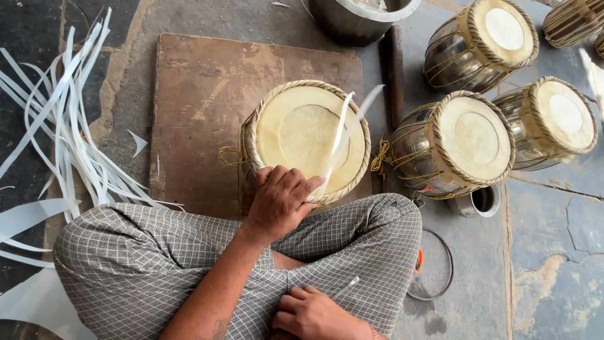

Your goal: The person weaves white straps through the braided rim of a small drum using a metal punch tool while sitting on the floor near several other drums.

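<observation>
The left hand [280, 198] is pinching a white strap [343, 135] against the near rim of the drum [306, 141] (standing on a wooden board [201, 94]). The right hand [314, 313] is resting, fingers curled, on the checked lap [145, 258], grasping a thin tool [346, 286].

Bare forearms, no sleeves. Left hand [280, 201], right hand [311, 315] bare, ungloved. Grey checked cloth [138, 258] wraps legs. Faint tattoo [220, 327] on left forearm.
</observation>
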{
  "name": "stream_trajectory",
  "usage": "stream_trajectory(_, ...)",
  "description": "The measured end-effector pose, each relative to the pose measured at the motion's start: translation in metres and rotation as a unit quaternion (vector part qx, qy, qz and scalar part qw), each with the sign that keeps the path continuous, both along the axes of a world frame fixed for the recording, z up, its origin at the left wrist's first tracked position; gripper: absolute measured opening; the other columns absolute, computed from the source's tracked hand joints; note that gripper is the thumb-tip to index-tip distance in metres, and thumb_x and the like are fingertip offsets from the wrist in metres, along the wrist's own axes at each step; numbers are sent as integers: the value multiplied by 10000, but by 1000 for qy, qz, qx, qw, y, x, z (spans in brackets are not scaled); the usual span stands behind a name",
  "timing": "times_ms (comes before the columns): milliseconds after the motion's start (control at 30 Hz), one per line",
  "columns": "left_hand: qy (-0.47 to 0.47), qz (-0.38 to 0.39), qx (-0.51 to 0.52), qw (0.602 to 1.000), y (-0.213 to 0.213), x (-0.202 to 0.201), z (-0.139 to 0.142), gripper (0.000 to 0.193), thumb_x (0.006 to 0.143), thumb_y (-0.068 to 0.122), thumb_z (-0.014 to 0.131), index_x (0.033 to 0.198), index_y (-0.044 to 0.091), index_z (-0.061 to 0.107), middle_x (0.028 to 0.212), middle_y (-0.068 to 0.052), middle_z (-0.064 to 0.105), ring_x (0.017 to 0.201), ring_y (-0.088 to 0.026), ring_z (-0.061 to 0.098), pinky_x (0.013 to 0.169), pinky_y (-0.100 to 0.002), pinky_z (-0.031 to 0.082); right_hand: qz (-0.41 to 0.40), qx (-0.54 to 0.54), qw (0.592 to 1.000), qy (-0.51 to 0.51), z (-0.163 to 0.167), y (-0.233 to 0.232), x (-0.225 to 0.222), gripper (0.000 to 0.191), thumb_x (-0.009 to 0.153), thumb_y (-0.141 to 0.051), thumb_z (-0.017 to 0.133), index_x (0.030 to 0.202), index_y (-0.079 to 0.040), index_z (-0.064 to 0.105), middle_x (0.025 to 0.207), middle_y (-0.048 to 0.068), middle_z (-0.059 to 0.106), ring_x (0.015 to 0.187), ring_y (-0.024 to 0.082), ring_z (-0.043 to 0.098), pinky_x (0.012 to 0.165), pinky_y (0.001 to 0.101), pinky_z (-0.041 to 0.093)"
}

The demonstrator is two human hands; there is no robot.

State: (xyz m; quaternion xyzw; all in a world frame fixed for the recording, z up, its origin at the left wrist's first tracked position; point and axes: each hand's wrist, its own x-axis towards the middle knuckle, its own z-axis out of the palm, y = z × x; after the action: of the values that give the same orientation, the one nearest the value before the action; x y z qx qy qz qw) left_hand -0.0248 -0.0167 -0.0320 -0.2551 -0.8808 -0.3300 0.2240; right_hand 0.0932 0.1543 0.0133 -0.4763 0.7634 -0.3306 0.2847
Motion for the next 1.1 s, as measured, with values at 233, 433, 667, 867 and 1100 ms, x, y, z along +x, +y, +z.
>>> stream_trajectory(233, -4, -20, 34, 999, -8, 1, 4, 662, 746, 296, 876, 1349, 216, 616, 1044, 14, 555, 1052, -209, 536, 1020, -431, 326, -292, -305, 902, -88, 65, 42, -81, 294, 910, -74, 622, 1199, -113, 578, 1039, 99, 653, 837, 228, 665, 719, 386, 532)
stream_trajectory(433, -9, -26, 16, 999, -7, -3, -1, 420, 768, 342, 877, 1150, 268, 719, 980, 46, 540, 998, -174, 513, 964, -411, 302, -473, -595, 650, -13, 67, 32, -149, 306, 1147, -63, 616, 1411, -92, 464, 946, 97, 584, 721, 174, 587, 601, 308, 520)
stream_trajectory(667, -45, -14, 13, 999, -4, -5, -8, 329, 795, 341, 859, 1093, 248, 753, 979, 73, 572, 997, -159, 527, 950, -400, 297, -511, -565, 647, 3, 34, 7, -164, 326, 1166, -119, 639, 1427, -83, 447, 913, 90, 560, 674, 164, 559, 555, 297, 501)
stream_trajectory(867, -43, -13, 5, 999, -5, -5, -11, 304, 837, 349, 841, 1113, 252, 757, 985, 88, 585, 1001, -136, 531, 955, -387, 302, -515, -544, 663, -2, 28, 2, -169, 333, 1173, -114, 649, 1419, -79, 428, 913, 88, 559, 675, 161, 560, 544, 298, 508)
stream_trajectory(1100, -43, -12, 9, 999, -6, -6, -14, 332, 843, 348, 844, 1147, 255, 749, 1005, 90, 600, 1012, -136, 540, 966, -383, 302, -554, -489, 671, 69, 33, -13, -156, 333, 1181, -76, 652, 1386, -69, 390, 925, 109, 592, 674, 157, 583, 584, 296, 522)
